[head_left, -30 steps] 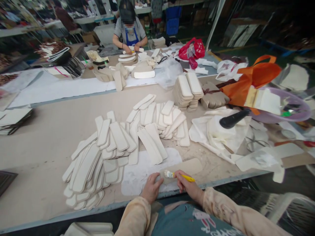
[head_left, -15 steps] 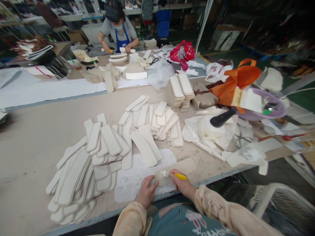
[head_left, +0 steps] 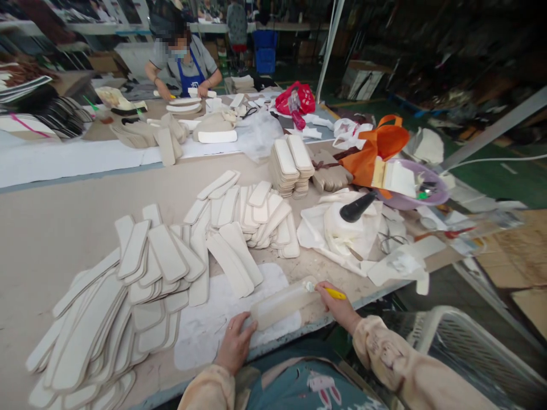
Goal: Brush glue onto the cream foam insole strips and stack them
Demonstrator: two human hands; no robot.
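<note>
Beige bench (head_left: 51,228) bears the pale strip (head_left: 280,302), along which the brushing has just moved from the left part to the right end, so probably much of its length is coated. The strip lies between the hands: the left hand (head_left: 234,344), loosely spread and gripping nothing, seems to touch its left end; the right hand (head_left: 338,311) pinches the brush (head_left: 335,294).
</note>
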